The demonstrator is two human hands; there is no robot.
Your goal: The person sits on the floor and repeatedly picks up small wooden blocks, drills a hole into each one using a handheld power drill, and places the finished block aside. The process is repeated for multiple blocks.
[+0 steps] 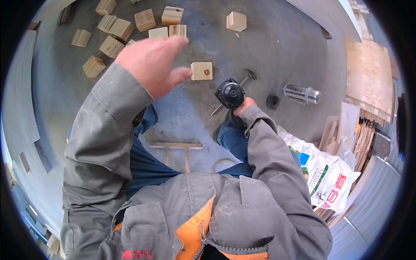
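Observation:
My left hand (151, 65) is over the floor at upper left, fingers stretched forward and thumb apart, with nothing visible in it. Just right of its thumb lies a square wooden block (199, 71) with a dark knot. My right hand (245, 107) grips a black tool with a round, bolted cap, which looks like a nail gun (231, 93); its lower part is hidden. A hammer (248, 76) lies beside and partly beneath the nail gun. Several more wooden blocks (121, 28) are scattered beyond my left hand, and one block (236, 21) sits apart farther right.
To the right are a dark ribbed round piece (273, 102), possibly a nail coil, and a steel flask (302, 94). A white printed sack (325, 173) leans by stacked wood strips (363, 143). Plywood (368, 78) stands at far right. A wooden stool frame (176, 145) shows between my legs.

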